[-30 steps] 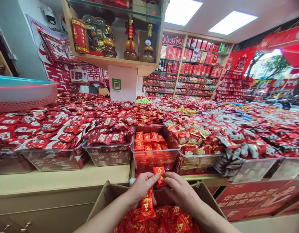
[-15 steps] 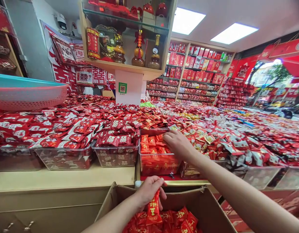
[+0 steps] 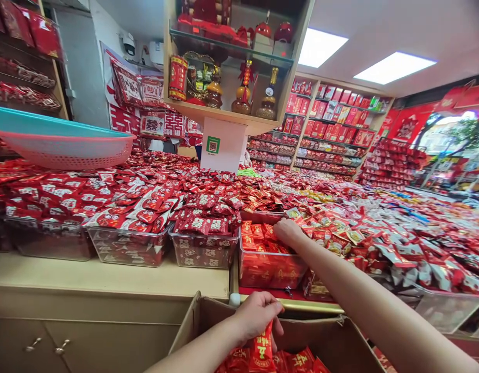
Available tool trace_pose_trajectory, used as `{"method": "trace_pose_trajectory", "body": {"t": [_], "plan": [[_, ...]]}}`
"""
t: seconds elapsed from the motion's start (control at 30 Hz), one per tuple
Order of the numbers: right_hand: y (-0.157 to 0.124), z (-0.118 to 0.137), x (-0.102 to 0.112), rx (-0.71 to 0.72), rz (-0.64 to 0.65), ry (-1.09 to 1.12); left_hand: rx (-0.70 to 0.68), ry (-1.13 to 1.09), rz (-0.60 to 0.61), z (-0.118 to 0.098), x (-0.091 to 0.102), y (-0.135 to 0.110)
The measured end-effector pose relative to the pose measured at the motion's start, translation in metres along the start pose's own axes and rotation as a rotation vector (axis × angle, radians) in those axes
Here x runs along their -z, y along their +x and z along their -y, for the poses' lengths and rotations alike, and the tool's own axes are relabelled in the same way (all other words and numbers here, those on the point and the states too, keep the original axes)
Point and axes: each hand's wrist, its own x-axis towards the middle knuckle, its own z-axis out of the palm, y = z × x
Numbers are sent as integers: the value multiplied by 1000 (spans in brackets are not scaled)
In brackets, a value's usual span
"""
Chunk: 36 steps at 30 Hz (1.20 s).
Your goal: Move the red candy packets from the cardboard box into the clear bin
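My left hand (image 3: 258, 316) is closed round the upper end of a red wrapped packet (image 3: 262, 352) with gold lettering, which hangs down from the fingers. Below it, several matching red packets (image 3: 301, 360) lie inside an open cardboard box (image 3: 324, 331). My right hand (image 3: 290, 233) reaches over the far right corner of a clear plastic bin (image 3: 272, 274), where similar red packets (image 3: 258, 233) lie in rows. Its fingers are curled downward among them, and what they hold, if anything, is hidden.
Other clear bins heaped with red packets, such as one of dark red packets (image 3: 202, 251), line the counter (image 3: 107, 280). A pink perforated basket (image 3: 80, 150) rests on the heap at left. A glass-shelved cabinet (image 3: 231, 111) hangs above the middle of the display.
The whole scene has shifted right in view and tilted slightly. My left hand still grips the red packet; my right hand stays at the bin, its fingers a little lower among the packets.
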Motion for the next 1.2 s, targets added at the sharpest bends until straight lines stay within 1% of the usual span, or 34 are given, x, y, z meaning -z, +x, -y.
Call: {"method": "trace_pose_trajectory", "body": {"t": [0.17, 0.3, 0.4, 0.47, 0.5, 0.57, 0.63, 0.67, 0.7, 0.73, 0.8, 0.83, 0.9, 0.97, 1.0, 1.07, 1.13, 1.2], "plan": [[1, 2, -5, -80, 25, 42, -7, 45, 29, 2, 1, 1], [3, 5, -7, -89, 36, 91, 9, 43, 36, 1, 2, 1], [3, 4, 1, -71, 28, 127, 19, 41, 38, 0, 2, -1], [-3, 3, 15, -72, 9, 140, 10, 26, 32, -2, 1, -2], [-10, 3, 24, -77, -19, 147, 7, 11, 24, -3, 1, -3], [-35, 6, 43, -71, -120, 204, 6, -35, -3, -6, 1, -3], [-71, 14, 55, -27, -257, 378, -17, -94, -69, -9, 0, -3], [-92, 21, 57, -12, -266, 483, -42, -122, -115, -11, 0, -2], [-113, 29, 54, -31, -206, 584, -79, -141, -167, -12, 0, -2], [-132, 37, 48, -69, -100, 687, -123, -153, -222, -13, 0, -1], [-163, 55, 26, -69, 120, 939, -192, -164, -327, -14, -2, 1], [-173, 64, 12, -44, 226, 1088, -211, -166, -371, -13, -3, 3], [-182, 81, -13, -5, 412, 1424, -216, -172, -429, -10, -6, 5], [-182, 94, -31, -9, 523, 1725, -222, -167, -439, -8, -9, 6], [-180, 99, -37, -22, 537, 1836, -229, -162, -429, -8, -10, 6], [-176, 104, -42, -46, 499, 1969, -240, -177, -402, -11, -12, 5], [-173, 102, -42, -67, 430, 2026, -250, -198, -364, -17, -12, 2], [-173, 96, -40, -86, 365, 2056, -251, -159, -305, -23, -9, 0]]}}
